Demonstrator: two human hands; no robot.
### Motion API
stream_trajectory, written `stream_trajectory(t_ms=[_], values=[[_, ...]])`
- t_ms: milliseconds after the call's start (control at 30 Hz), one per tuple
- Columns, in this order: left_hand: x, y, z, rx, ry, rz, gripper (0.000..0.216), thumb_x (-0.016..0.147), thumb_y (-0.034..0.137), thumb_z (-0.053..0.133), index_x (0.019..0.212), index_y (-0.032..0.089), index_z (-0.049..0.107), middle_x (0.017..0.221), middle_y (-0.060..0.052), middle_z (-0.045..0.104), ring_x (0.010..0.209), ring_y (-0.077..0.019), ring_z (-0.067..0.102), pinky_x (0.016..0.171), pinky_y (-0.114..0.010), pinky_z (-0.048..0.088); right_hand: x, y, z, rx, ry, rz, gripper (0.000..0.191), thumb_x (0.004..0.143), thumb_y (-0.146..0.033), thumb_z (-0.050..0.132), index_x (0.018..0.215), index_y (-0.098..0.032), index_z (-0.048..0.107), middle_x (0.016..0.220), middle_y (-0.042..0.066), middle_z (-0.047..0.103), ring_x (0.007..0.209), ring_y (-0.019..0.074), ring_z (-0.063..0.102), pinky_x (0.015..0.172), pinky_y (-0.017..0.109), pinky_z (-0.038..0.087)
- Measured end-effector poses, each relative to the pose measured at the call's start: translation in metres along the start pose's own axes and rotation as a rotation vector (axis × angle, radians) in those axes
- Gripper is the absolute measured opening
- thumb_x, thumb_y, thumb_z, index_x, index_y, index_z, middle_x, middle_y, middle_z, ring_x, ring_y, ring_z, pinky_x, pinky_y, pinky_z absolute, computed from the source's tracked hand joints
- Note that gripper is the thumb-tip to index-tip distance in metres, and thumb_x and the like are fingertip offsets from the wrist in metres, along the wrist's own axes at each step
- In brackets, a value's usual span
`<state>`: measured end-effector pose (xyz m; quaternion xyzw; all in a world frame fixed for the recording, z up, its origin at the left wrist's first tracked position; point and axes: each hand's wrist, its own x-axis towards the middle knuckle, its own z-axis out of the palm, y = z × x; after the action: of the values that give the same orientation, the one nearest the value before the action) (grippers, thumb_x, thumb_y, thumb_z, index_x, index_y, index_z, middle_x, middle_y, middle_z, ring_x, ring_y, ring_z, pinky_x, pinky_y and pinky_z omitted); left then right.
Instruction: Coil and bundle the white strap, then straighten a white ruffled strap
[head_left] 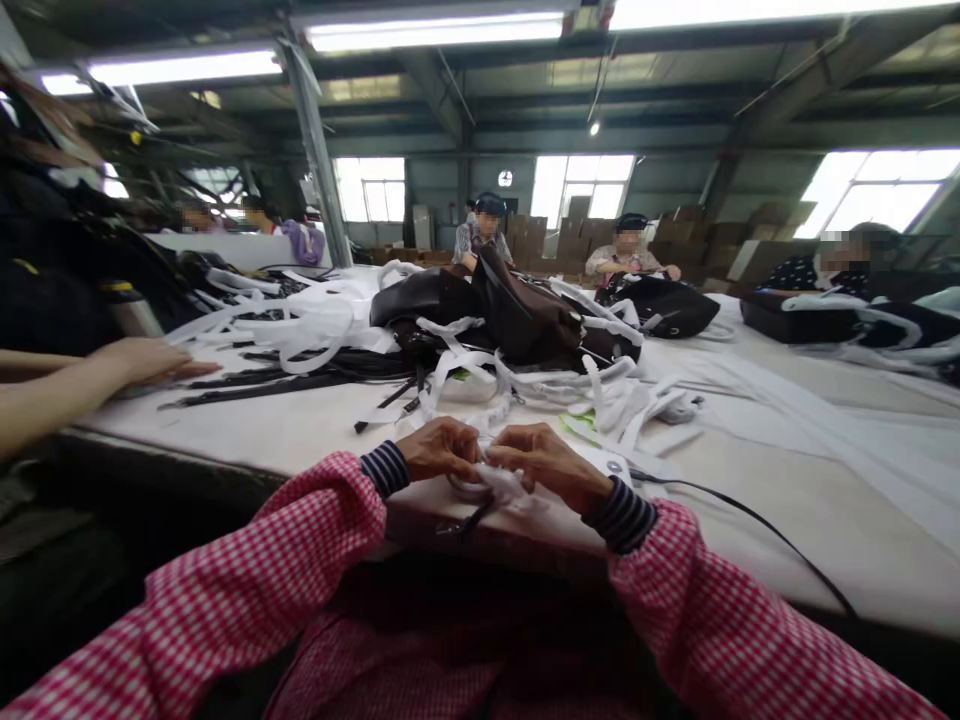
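left hand (442, 448) beside right hand (555, 463), bags (525, 312) beyond them on table (757, 455), straps (319, 320) left of bags, cartons (526, 236) far behind

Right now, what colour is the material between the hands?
The material is white, best seen in the head view.

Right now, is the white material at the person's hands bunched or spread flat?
Bunched: the white material looks crumpled where the left hand and right hand pinch it, with uneven folds below.

Long lights (435, 34) glow overhead. Windows (371, 189) line the back wall, round clock (505, 178) between two. Cardboard boxes (679, 243) stacked at back. Metal post (313, 150) left, purple cloth (304, 242) beside it. Striped-top co-worker (463, 238) opposite, dark cap; dotted-sleeve co-worker (799, 272) far right.
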<state>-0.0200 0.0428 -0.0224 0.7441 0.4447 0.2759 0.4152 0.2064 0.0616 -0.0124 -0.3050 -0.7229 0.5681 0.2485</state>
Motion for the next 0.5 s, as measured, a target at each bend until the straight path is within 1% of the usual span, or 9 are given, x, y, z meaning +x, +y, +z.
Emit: stream_trajectory(t_ms=[67,133,200,267,300,333,400,500], values=[[0.001,0.004,-0.002,0.057,0.004,-0.007,0.027,0.067,0.031,0.081,0.068,0.014,0.061,0.062,0.004,0.055,0.064,-0.0116,0.049,0.061,-0.023,0.037,-0.009,-0.008,-0.005,-0.079,-0.094,-0.025,0.045,0.084,-0.059,0.070,0.091,-0.014,0.071,0.075,0.001,0.059,0.061,0.0129,0.054,0.047,0.022,0.041],[0.003,0.008,-0.004,0.105,-0.001,-0.010,0.026,0.068,0.032,0.081,0.076,0.015,0.063,0.067,0.004,0.056,0.066,-0.0119,0.049,0.061,-0.023,0.036,-0.014,-0.012,-0.007,-0.191,-0.132,-0.061,0.044,0.084,-0.057,0.074,0.096,-0.015,0.073,0.078,0.001,0.061,0.064,0.0136,0.055,0.052,0.023,0.042],[0.004,0.011,-0.005,0.138,-0.023,-0.008,0.027,0.071,0.033,0.080,0.084,0.015,0.064,0.076,0.003,0.060,0.070,-0.0126,0.051,0.064,-0.023,0.038,-0.016,-0.011,-0.007,-0.325,-0.069,-0.123,0.030,0.085,-0.044,0.077,0.093,-0.015,0.074,0.077,0.000,0.063,0.067,0.0138,0.054,0.059,0.025,0.040],[0.004,0.012,-0.006,0.160,-0.064,-0.003,0.029,0.073,0.034,0.078,0.092,0.016,0.067,0.084,0.002,0.063,0.072,-0.0126,0.052,0.066,-0.024,0.040,-0.018,-0.004,-0.005,-0.488,0.050,-0.174,0.011,0.087,-0.027,0.075,0.087,-0.016,0.073,0.075,-0.001,0.063,0.070,0.0139,0.054,0.066,0.027,0.038],[0.005,0.012,-0.007,0.172,-0.082,0.000,0.029,0.075,0.034,0.077,0.096,0.016,0.069,0.087,0.001,0.065,0.072,-0.0125,0.052,0.067,-0.024,0.040,-0.019,-0.001,-0.004,-0.573,0.099,-0.184,0.003,0.088,-0.020,0.073,0.087,-0.017,0.073,0.076,-0.002,0.063,0.072,0.0142,0.055,0.068,0.027,0.037],[0.005,0.012,-0.007,0.184,-0.095,0.006,0.029,0.076,0.034,0.076,0.098,0.016,0.071,0.088,0.001,0.066,0.072,-0.0125,0.052,0.068,-0.024,0.040,-0.020,0.003,-0.002,-0.655,0.133,-0.188,0.004,0.088,-0.015,0.072,0.089,-0.018,0.072,0.079,-0.002,0.065,0.074,0.0145,0.055,0.070,0.028,0.036],[0.004,0.010,-0.008,0.211,-0.100,0.021,0.026,0.078,0.033,0.074,0.098,0.016,0.073,0.089,-0.001,0.067,0.075,-0.0133,0.053,0.070,-0.025,0.040,-0.022,0.007,0.002,-0.823,0.160,-0.207,0.010,0.088,-0.010,0.071,0.093,-0.018,0.070,0.087,-0.001,0.066,0.080,0.0160,0.057,0.072,0.029,0.036],[0.000,0.008,-0.007,0.256,-0.069,0.050,0.023,0.082,0.034,0.072,0.095,0.015,0.073,0.089,-0.001,0.066,0.079,-0.0149,0.054,0.073,-0.025,0.041,-0.020,0.008,0.008,-1.104,0.175,-0.319,0.010,0.092,-0.007,0.065,0.092,-0.017,0.068,0.094,0.003,0.065,0.090,0.0199,0.057,0.071,0.031,0.034]])
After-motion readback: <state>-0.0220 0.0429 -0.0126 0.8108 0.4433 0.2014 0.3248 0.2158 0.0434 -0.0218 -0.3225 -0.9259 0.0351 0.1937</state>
